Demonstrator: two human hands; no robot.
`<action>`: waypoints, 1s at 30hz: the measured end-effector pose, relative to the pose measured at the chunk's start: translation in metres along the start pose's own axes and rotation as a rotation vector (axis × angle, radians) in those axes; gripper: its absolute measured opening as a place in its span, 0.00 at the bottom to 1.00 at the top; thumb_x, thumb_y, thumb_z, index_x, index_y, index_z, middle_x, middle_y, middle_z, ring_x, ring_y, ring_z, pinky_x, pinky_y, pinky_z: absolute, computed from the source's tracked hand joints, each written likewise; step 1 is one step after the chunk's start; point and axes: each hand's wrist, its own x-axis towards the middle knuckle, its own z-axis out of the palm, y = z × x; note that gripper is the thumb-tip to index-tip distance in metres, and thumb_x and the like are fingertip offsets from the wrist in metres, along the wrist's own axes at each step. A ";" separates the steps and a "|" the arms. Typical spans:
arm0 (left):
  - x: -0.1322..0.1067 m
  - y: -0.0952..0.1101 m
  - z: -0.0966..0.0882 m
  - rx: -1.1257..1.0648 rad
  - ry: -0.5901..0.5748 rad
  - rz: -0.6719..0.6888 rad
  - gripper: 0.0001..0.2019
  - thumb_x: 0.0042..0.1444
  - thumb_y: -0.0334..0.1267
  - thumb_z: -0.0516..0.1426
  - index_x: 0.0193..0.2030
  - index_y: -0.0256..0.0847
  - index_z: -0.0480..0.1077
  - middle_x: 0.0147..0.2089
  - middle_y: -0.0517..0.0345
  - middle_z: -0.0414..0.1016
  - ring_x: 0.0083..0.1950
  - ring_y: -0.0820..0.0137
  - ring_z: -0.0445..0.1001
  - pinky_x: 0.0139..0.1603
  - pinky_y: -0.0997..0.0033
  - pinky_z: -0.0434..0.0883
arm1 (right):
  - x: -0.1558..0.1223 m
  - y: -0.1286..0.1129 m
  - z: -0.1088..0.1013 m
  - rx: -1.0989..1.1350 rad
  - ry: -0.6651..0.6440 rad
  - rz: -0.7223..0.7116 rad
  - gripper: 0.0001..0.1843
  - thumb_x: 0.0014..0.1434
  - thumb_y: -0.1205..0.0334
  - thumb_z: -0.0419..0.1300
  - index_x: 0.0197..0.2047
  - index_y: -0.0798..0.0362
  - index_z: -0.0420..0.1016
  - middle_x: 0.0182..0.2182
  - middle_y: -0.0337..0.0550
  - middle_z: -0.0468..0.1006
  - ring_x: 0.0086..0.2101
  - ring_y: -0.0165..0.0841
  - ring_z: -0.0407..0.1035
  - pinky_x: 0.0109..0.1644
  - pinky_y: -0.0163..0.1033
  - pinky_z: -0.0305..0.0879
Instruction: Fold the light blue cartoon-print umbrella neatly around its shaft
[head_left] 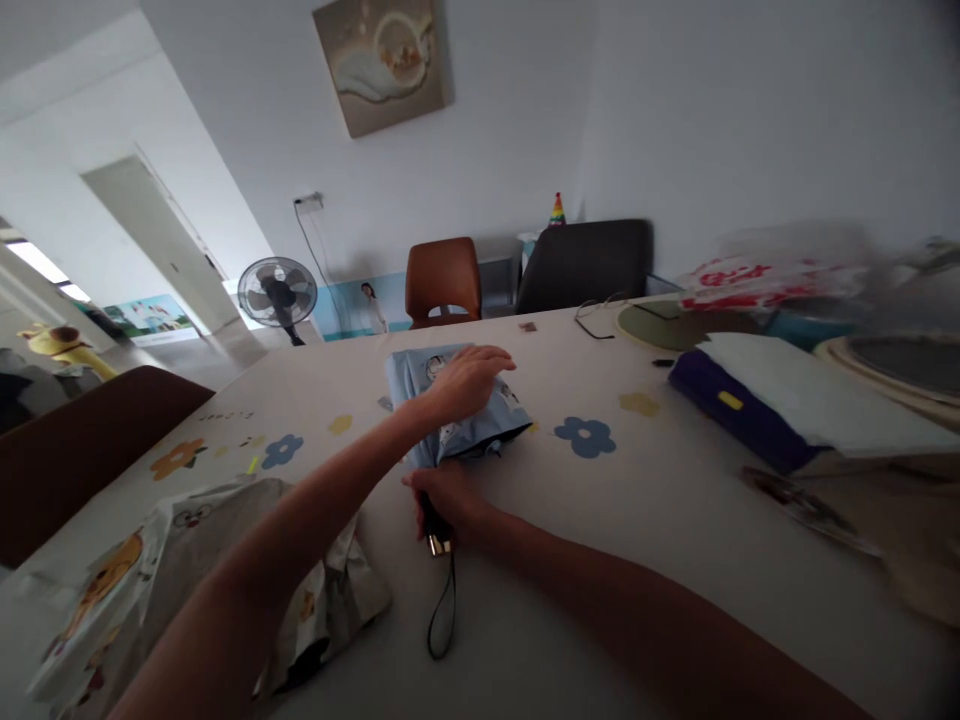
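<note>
- Umbrella [405, 372]: folding type, collapsed; pos. mid tabletop [555, 570], in front of wearer. Contact w/ tabletop under the fabric: can't tell.
- Canopy [400, 390]: lt. blue fabric, loosely bunched, flattened, approx. rectangular, not rolled tight. Prints: white cartoon figs. w/ dark outlines, partly hidden. Dark edge shows at lower R side.
- Handle [432, 517]: blk., short, points twd. wearer; gold-tone shiny band [440, 546] nr. its end.
- Wrist strap [442, 630]: thin blk. loop, hangs off handle end twd. wearer.
- Hands, L: L hand [471, 382] lies palm-down over canopy, fingers extended, nearly straight, close together; no pinch seen. Thumb pos.: can't tell.
- Hands, R: R hand [454, 500] wraps handle just below canopy, fingers curled around it. L forearm passes to the L of R hand.
- L side, nr. L forearm: off-white fabric item [180, 560] w/ cartoon prints, crumpled, partly hidden by that arm.
- R of canopy: blue flower print [585, 437] on tabletop, just beside.
- Farther R: purple-and-white pkg. [739, 415] w/ yellow tab, well apart fr. umbrella.
- Far edge: eyeglasses [596, 330], thin frame.
</note>
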 end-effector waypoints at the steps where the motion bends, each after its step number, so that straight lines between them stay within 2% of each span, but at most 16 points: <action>1: 0.011 0.002 0.005 -0.006 -0.089 0.031 0.21 0.44 0.21 0.48 0.41 0.43 0.73 0.51 0.53 0.72 0.57 0.65 0.65 0.62 0.60 0.52 | 0.000 0.000 0.000 -0.014 0.001 0.002 0.15 0.54 0.67 0.51 0.17 0.54 0.59 0.08 0.35 0.63 0.09 0.28 0.62 0.11 0.30 0.56; 4: 0.034 0.005 0.018 -0.020 -0.297 0.029 0.14 0.40 0.24 0.53 0.30 0.45 0.74 0.40 0.56 0.77 0.51 0.63 0.70 0.63 0.56 0.47 | 0.001 0.002 -0.001 -0.049 -0.011 0.001 0.16 0.54 0.66 0.51 0.17 0.54 0.60 0.08 0.35 0.64 0.10 0.28 0.62 0.10 0.29 0.55; 6: 0.041 0.006 0.024 -0.013 -0.325 -0.030 0.05 0.38 0.29 0.59 0.18 0.44 0.70 0.26 0.57 0.75 0.45 0.62 0.72 0.62 0.54 0.49 | 0.002 0.003 -0.002 -0.063 -0.015 0.002 0.16 0.55 0.65 0.52 0.17 0.55 0.60 0.08 0.35 0.65 0.10 0.28 0.62 0.10 0.29 0.55; 8: 0.044 0.007 0.023 0.008 -0.279 -0.120 0.14 0.34 0.35 0.64 0.10 0.42 0.62 0.15 0.59 0.65 0.38 0.61 0.73 0.59 0.55 0.55 | 0.005 0.005 -0.003 -0.062 -0.021 -0.007 0.16 0.54 0.65 0.53 0.17 0.55 0.60 0.08 0.35 0.65 0.09 0.28 0.62 0.10 0.29 0.55; 9: 0.045 0.008 0.021 0.014 -0.271 -0.167 0.17 0.33 0.36 0.65 0.08 0.42 0.59 0.12 0.60 0.61 0.35 0.61 0.73 0.57 0.55 0.58 | 0.006 0.006 -0.003 -0.057 -0.021 -0.008 0.16 0.54 0.66 0.53 0.16 0.55 0.60 0.08 0.35 0.65 0.09 0.28 0.61 0.10 0.29 0.55; 11: 0.047 0.010 0.012 0.020 -0.301 -0.232 0.18 0.33 0.37 0.65 0.07 0.41 0.58 0.12 0.59 0.59 0.34 0.60 0.72 0.53 0.57 0.61 | 0.008 0.007 -0.003 -0.050 -0.029 -0.009 0.16 0.55 0.66 0.53 0.17 0.55 0.59 0.08 0.34 0.65 0.09 0.28 0.62 0.11 0.30 0.56; 15: 0.051 0.012 -0.013 -0.017 -0.364 -0.272 0.15 0.36 0.37 0.64 0.09 0.41 0.62 0.14 0.57 0.62 0.36 0.59 0.71 0.49 0.61 0.61 | 0.007 0.006 -0.002 -0.091 -0.005 0.023 0.16 0.56 0.65 0.52 0.18 0.55 0.60 0.08 0.34 0.65 0.09 0.28 0.62 0.10 0.28 0.54; 19: 0.054 0.003 -0.035 -0.166 -0.375 -0.370 0.08 0.29 0.33 0.65 0.13 0.43 0.69 0.17 0.58 0.68 0.31 0.64 0.70 0.43 0.66 0.65 | 0.004 0.004 -0.001 -0.104 0.005 0.009 0.16 0.56 0.66 0.51 0.17 0.54 0.59 0.07 0.34 0.64 0.09 0.27 0.62 0.10 0.28 0.54; 22: 0.056 -0.007 -0.041 -0.198 -0.401 -0.417 0.10 0.25 0.26 0.64 0.17 0.45 0.73 0.20 0.59 0.72 0.27 0.66 0.69 0.39 0.67 0.66 | 0.001 0.001 0.001 -0.112 0.018 0.008 0.17 0.56 0.67 0.51 0.16 0.54 0.59 0.07 0.34 0.63 0.09 0.27 0.61 0.10 0.28 0.55; 25: 0.057 -0.013 -0.038 -0.182 -0.453 -0.437 0.14 0.23 0.20 0.61 0.17 0.44 0.72 0.19 0.61 0.71 0.29 0.65 0.70 0.42 0.64 0.66 | 0.000 -0.001 0.002 -0.121 0.033 0.043 0.19 0.56 0.67 0.51 0.15 0.54 0.58 0.07 0.34 0.63 0.08 0.27 0.59 0.10 0.29 0.55; 26: 0.057 -0.014 -0.038 -0.172 -0.414 -0.443 0.13 0.24 0.20 0.60 0.16 0.44 0.71 0.18 0.62 0.70 0.30 0.65 0.70 0.43 0.63 0.66 | 0.000 -0.001 0.002 -0.121 0.029 0.054 0.19 0.56 0.67 0.51 0.15 0.54 0.58 0.07 0.34 0.63 0.08 0.27 0.59 0.10 0.29 0.55; 28: 0.057 -0.015 -0.041 -0.184 -0.219 -0.478 0.10 0.29 0.22 0.58 0.16 0.43 0.70 0.16 0.62 0.68 0.31 0.64 0.71 0.44 0.64 0.65 | 0.000 -0.001 0.002 -0.122 0.023 0.064 0.19 0.56 0.67 0.52 0.15 0.54 0.58 0.07 0.34 0.63 0.08 0.27 0.59 0.11 0.30 0.56; 30: 0.053 -0.018 -0.053 -0.272 -0.038 -0.549 0.08 0.34 0.24 0.57 0.18 0.42 0.71 0.18 0.60 0.69 0.33 0.64 0.72 0.42 0.67 0.66 | 0.001 -0.001 0.002 -0.126 0.019 0.051 0.19 0.56 0.67 0.52 0.15 0.55 0.59 0.07 0.35 0.63 0.09 0.27 0.60 0.11 0.30 0.56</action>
